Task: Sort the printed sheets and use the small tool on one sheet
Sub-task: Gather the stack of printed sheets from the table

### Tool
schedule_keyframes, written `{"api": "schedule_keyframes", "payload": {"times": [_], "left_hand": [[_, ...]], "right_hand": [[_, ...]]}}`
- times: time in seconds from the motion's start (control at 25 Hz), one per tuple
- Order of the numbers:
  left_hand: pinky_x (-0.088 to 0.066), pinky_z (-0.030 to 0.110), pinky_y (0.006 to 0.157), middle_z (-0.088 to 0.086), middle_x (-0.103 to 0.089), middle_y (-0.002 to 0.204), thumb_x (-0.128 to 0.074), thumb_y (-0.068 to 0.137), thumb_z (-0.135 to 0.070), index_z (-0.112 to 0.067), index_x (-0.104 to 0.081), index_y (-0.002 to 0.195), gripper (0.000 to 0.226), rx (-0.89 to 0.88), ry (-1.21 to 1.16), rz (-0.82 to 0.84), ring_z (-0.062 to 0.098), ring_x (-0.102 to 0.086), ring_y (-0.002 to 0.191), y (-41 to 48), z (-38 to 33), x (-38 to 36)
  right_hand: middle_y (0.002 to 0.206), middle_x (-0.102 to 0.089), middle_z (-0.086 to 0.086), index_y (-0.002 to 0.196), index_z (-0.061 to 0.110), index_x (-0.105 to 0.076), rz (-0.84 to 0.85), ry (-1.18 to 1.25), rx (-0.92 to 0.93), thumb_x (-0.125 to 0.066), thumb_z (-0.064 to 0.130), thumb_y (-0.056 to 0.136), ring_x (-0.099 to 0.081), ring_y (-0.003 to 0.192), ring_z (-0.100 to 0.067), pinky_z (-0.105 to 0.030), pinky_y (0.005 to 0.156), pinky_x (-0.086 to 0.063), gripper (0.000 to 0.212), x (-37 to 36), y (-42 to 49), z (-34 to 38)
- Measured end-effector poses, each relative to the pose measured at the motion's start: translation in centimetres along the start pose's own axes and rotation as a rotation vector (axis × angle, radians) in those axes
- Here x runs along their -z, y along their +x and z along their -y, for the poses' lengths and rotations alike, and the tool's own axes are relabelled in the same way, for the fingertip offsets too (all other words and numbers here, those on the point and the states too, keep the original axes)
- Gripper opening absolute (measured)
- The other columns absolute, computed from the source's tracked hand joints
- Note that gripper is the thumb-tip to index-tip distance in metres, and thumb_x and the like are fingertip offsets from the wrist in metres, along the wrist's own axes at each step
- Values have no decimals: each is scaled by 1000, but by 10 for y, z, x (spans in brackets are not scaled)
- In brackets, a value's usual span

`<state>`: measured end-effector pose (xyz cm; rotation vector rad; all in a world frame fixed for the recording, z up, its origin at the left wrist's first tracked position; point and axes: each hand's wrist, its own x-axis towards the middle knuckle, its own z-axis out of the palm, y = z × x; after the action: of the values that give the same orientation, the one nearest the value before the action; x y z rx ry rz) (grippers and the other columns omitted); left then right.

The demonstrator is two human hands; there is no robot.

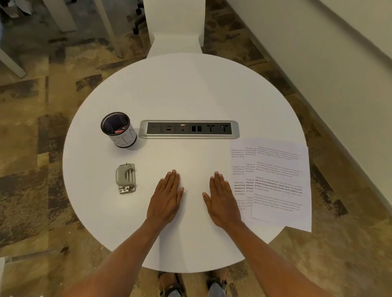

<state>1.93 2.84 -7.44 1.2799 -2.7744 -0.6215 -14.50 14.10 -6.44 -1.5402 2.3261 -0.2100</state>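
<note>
A loose, fanned stack of printed sheets [277, 182] lies at the right side of the round white table [182, 91], its right corner hanging over the edge. A small grey metal hole punch [125, 178] sits at the left. My left hand [167, 196] lies flat, palm down, to the right of the punch and holds nothing. My right hand [221, 200] lies flat the same way, its outer edge touching or overlapping the left margin of the sheets.
A black mesh pen cup [118, 129] with a small red item inside stands at the back left. A silver power-socket strip [189, 129] is set into the table's middle. A white chair [174, 22] stands behind the table. A wall runs along the right.
</note>
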Motion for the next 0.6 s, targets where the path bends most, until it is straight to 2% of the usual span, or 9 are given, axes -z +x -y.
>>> {"api": "schedule_keyframes", "payload": {"times": [0.12,0.4,0.6], "left_hand": [[-1,30,122,-3,-3,161,-21,103,-35,-14,-7,152,56,28,21,-44,12,-4,150,-1,-1,-12],[-3,31,121,-4,-7,163,-19,102,-35,-19,-6,154,56,32,38,-92,8,-1,150,-1,5,-22],[-4,32,121,-4,-9,163,-18,101,-34,-19,-7,154,55,45,43,-96,9,-3,150,-1,5,-25]], "right_hand": [[163,5,-14,153,3,-4,-28,-31,10,-24,37,104,7,151,-24,-31,122,12,63,-10,1,-2],[164,-4,-13,154,3,-11,-101,-35,-4,-20,41,102,1,152,-23,-38,123,-5,64,-24,0,-6],[165,-4,-10,154,6,-9,-125,-15,-13,-23,42,102,0,152,-20,-36,123,-5,65,-30,0,-9]]}}
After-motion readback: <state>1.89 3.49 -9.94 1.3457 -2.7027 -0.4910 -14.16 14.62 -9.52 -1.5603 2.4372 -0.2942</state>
